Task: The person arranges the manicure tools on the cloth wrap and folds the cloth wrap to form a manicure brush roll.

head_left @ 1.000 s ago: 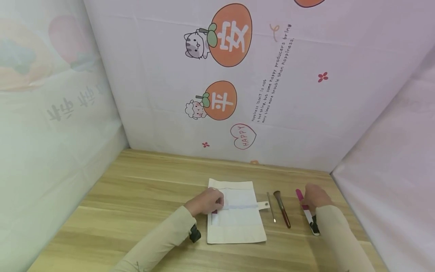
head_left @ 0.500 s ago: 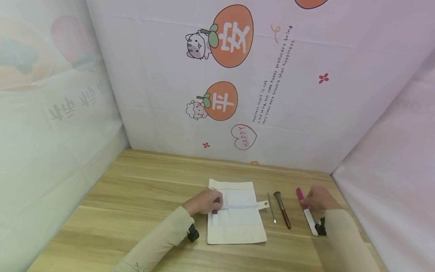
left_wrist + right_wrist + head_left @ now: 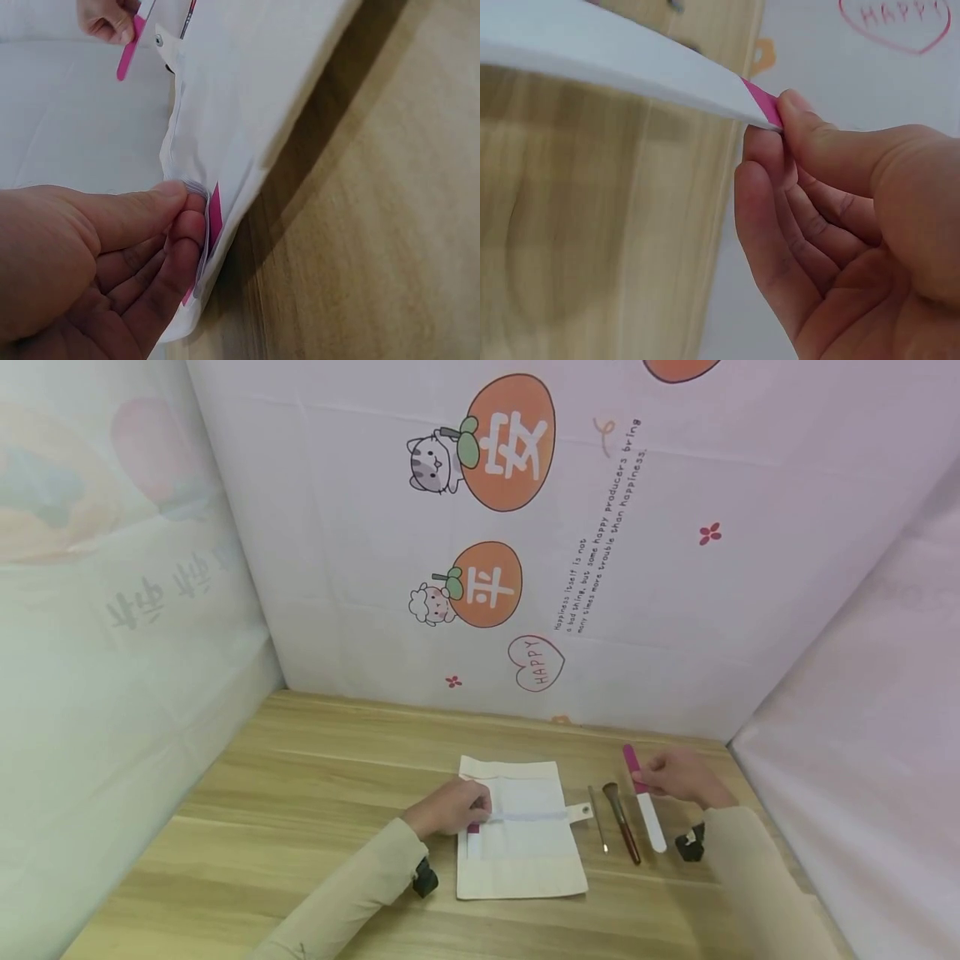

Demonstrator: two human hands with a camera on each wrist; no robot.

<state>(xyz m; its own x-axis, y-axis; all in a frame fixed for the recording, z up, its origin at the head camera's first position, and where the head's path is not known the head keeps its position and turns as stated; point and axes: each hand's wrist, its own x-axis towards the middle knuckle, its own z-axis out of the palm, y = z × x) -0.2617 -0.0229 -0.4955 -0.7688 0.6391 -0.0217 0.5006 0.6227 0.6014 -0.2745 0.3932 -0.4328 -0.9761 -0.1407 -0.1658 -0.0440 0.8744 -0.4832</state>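
My right hand (image 3: 681, 777) pinches a pink and white nail file (image 3: 649, 821) by its pink part, to the right of a makeup brush. The right wrist view shows the file (image 3: 622, 64) between thumb and fingers, with its white end reaching left. A cream fabric pouch (image 3: 528, 878) lies spread on the table. At its left side my left hand (image 3: 452, 806) pinches the edge of an inner pocket between thumb and fingers. A second nail file (image 3: 216, 214), also pink and white, sits in that pocket, partly covered by fabric and fingers.
Between the pouch and the held file lie a thin metal stick (image 3: 598, 820) and a makeup brush (image 3: 622, 822) with a dark red handle. A snap strap (image 3: 581, 812) sticks out from the pouch's right edge. Printed cloth (image 3: 360, 568) walls in the wooden table (image 3: 315, 760).
The right hand has lifted the nail file and brought it left, towards the brush. My left hand stays at the pocket edge, almost unmoved.
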